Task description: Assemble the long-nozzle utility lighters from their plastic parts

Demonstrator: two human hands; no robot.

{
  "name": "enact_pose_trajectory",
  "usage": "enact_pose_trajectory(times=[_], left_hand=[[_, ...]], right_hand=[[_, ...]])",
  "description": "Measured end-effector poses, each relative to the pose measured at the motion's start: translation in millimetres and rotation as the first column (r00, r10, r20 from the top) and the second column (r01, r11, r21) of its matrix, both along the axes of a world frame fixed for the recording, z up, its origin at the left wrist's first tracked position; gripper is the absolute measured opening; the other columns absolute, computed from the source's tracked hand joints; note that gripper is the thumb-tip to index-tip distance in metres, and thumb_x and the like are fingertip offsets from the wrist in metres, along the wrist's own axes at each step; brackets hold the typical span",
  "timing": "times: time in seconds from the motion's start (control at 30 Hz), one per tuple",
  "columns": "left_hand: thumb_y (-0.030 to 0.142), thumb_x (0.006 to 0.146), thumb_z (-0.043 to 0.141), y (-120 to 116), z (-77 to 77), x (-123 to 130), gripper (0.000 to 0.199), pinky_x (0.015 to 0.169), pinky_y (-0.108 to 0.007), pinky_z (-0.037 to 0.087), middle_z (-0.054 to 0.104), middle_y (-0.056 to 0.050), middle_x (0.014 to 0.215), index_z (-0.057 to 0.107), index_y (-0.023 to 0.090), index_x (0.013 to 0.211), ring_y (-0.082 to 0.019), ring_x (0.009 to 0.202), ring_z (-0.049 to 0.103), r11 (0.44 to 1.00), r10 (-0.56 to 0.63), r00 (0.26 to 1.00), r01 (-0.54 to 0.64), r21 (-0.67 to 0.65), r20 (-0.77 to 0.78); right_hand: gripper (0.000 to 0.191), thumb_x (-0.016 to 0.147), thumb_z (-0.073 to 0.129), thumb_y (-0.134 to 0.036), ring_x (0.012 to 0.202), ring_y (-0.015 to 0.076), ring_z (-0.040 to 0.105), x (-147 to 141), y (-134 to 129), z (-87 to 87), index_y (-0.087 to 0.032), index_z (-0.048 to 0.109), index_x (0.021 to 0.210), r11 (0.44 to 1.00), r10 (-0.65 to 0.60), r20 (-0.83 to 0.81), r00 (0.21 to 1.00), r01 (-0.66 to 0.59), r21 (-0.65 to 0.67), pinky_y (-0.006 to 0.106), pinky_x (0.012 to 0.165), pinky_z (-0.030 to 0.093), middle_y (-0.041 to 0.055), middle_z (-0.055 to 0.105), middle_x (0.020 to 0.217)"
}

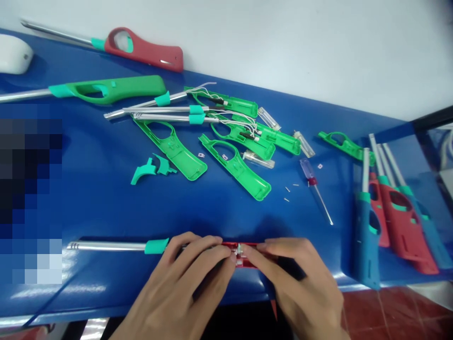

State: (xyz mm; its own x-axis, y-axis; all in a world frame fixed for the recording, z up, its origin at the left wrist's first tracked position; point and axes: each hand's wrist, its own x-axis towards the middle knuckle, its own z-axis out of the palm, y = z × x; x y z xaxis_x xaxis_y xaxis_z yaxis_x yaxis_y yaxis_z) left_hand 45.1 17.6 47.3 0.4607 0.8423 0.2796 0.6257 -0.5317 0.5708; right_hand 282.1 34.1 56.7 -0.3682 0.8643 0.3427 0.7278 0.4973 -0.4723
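Observation:
Near the front edge of the table lies an opened gas lighter with a red casing (244, 262). Its long metal tube (109, 246) points left and joins a teal collar (156, 246). My left hand (187, 278) is closed over the casing, its fingertips at the small parts inside. From the other side, my right hand (304, 283) grips the same casing, with a fingertip pressing at a small whitish part (239, 250) in the middle. Both hands hide much of the casing.
Beyond my hands lie green casing halves (244, 177), wired metal tubes (166, 111), clear fuel tanks (260, 159), teal triggers (144, 171), small screws (286, 199) and a screwdriver (311, 182). Whole lighters stand at right, including a blue one (368, 250); red (152, 54) and green (138, 87) ones lie at back left.

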Motion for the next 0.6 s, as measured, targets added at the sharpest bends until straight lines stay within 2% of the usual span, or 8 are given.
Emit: enact_pose_trajectory(times=[0.1,0.27,0.43,0.5,0.6], left_hand=[[0.012,0.105,0.041,-1.8,-1.1,-0.4,0.043,0.122,-0.046,0.031,0.071,-0.004,0.135,0.066,0.022,0.139,-0.022,0.133,0.059,1.0,-0.008,1.0,0.007,-0.029,-0.018],[0.012,0.107,0.039,0.1,-2.9,-0.4,0.042,0.124,-0.045,0.026,0.071,-0.005,0.133,0.067,0.019,0.137,-0.021,0.134,0.056,0.999,-0.025,1.0,0.024,-0.03,-0.011],[0.012,0.107,0.038,-2.3,-2.5,-0.2,0.043,0.124,-0.045,0.027,0.07,-0.005,0.136,0.066,0.02,0.139,-0.022,0.136,0.054,0.999,-0.013,1.0,0.013,-0.038,-0.004],[0.013,0.107,0.037,-3.7,-2.6,0.0,0.044,0.124,-0.046,0.026,0.07,-0.004,0.138,0.064,0.02,0.141,-0.022,0.137,0.053,0.999,-0.01,1.0,0.011,-0.051,0.011],[0.011,0.105,0.038,-4.4,-4.0,-0.2,0.046,0.125,-0.046,0.025,0.069,-0.003,0.14,0.063,0.021,0.142,-0.022,0.139,0.053,0.998,-0.023,1.0,0.024,-0.054,0.012]], right_hand=[[0.035,0.098,0.066,-0.003,0.094,0.0126,0.068,-2.5,0.5,0.7,-0.029,0.08,0.117,1.0,-0.005,-0.002,1.0,0.005,0.007,0.023,0.078,0.06,0.0012,0.071,0.101],[0.023,0.105,0.064,-0.015,0.086,0.0075,0.068,-10.3,2.0,3.9,-0.027,0.083,0.104,0.996,-0.094,-0.044,0.995,0.094,-0.002,0.017,0.076,0.058,-0.0005,0.072,0.091],[0.032,0.107,0.058,-0.012,0.09,0.0101,0.064,-6.5,0.6,3.5,-0.032,0.079,0.12,0.999,-0.042,0.059,0.997,0.043,-0.022,0.022,0.077,0.054,0.0,0.069,0.099],[0.037,0.106,0.057,-0.009,0.093,0.0116,0.062,-4.1,0.3,3.3,-0.032,0.076,0.128,0.999,0.0,0.106,0.994,0.003,-0.032,0.024,0.078,0.053,0.0012,0.067,0.103],[0.036,0.108,0.054,-0.011,0.091,0.0121,0.061,-3.9,0.2,3.6,-0.03,0.075,0.13,0.999,-0.011,0.13,0.991,0.015,-0.031,0.025,0.076,0.052,0.0021,0.064,0.103]])
